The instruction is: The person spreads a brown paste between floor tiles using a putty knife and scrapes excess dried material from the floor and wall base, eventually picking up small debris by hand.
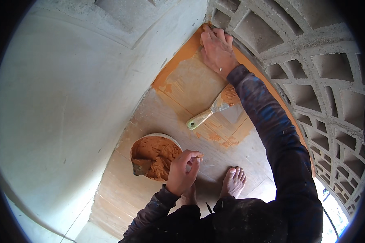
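My right hand [218, 52] reaches to the far corner, its fingers curled and pressed against the orange paste [181, 54] where the walls meet the floor. Whatever its fingertips may hold is hidden. Nearer to me, my left hand [183, 172] is raised with thumb and forefinger pinched; an orange smear shows at the tips, too small to make out. Just left of it stands a round tub [166, 135] of orange paste, with a dirty metal blade [141, 167] stuck in it. A putty knife [202, 119] with a pale green handle lies on the floor, its blade coated in paste and partly under my right forearm.
A smooth pale wall [65, 105] rises on the left. Along the right runs a grey openwork block wall [308, 95] with deep square holes. Orange paste spreads over part of the tile floor [150, 115]. My bare foot [234, 182] stands close to the left hand.
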`<action>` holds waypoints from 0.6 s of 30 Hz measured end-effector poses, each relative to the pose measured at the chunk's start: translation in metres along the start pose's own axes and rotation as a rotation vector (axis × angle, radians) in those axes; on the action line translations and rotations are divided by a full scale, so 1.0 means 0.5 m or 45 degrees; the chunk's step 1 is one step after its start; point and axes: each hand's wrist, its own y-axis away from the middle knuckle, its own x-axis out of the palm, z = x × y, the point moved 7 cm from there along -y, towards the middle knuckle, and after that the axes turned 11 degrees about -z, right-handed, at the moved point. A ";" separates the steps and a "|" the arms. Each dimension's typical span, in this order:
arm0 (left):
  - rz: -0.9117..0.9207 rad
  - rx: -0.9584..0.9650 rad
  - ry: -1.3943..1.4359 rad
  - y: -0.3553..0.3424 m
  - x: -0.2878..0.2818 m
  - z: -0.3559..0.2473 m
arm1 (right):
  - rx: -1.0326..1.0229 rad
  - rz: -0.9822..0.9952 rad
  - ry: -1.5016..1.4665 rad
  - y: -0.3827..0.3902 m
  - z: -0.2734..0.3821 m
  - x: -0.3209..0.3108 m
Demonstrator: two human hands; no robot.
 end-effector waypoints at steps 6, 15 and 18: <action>0.011 0.013 -0.015 -0.003 0.005 -0.006 | 0.153 0.130 -0.174 -0.002 -0.007 0.001; -0.002 0.008 -0.039 0.000 0.004 -0.010 | 0.069 0.189 -0.388 0.005 0.016 -0.026; -0.017 -0.005 -0.001 0.007 0.002 -0.008 | 0.143 0.096 -0.249 -0.001 -0.010 -0.021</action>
